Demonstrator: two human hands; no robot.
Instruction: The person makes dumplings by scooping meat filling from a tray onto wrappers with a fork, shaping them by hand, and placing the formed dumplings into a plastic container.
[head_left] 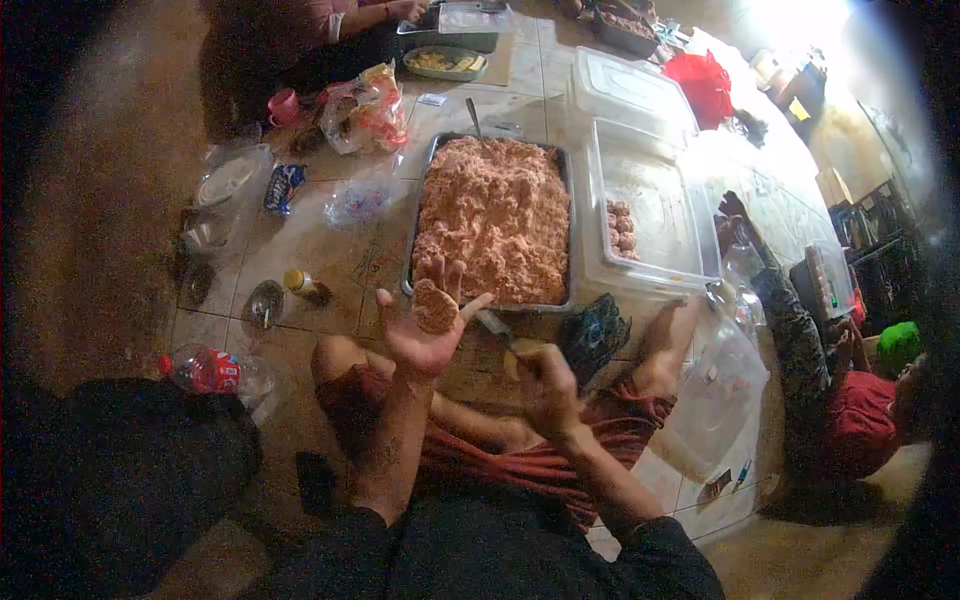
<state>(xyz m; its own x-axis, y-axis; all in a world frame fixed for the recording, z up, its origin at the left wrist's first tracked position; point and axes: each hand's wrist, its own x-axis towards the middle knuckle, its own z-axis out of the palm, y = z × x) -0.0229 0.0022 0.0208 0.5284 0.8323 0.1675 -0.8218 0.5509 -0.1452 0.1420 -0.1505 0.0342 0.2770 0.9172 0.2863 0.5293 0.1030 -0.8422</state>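
Patty of reddish minced mixture (436, 305), flattened and roughly oval, lying on the upturned palm of the left hand (416, 342), just beyond the near edge of the metal tray (573, 225). Its long axis runs from the palm toward the fingertips, away from the wearer. The left hand is unclenched, its fingers spread; the right hand (549, 388) is closed around the handle of a flat-bladed tool (495, 325), whose blade points up and left toward the patty. Labels: the bottle (215, 370) lies on the tiled floor with its red cap to the left, pale lettering on its red label too blurred to read; the blue packet (285, 188) bears pale print, likewise illegible. Right of the tray, rolled balls (621, 232) line one side of a clear plastic box (652, 190).
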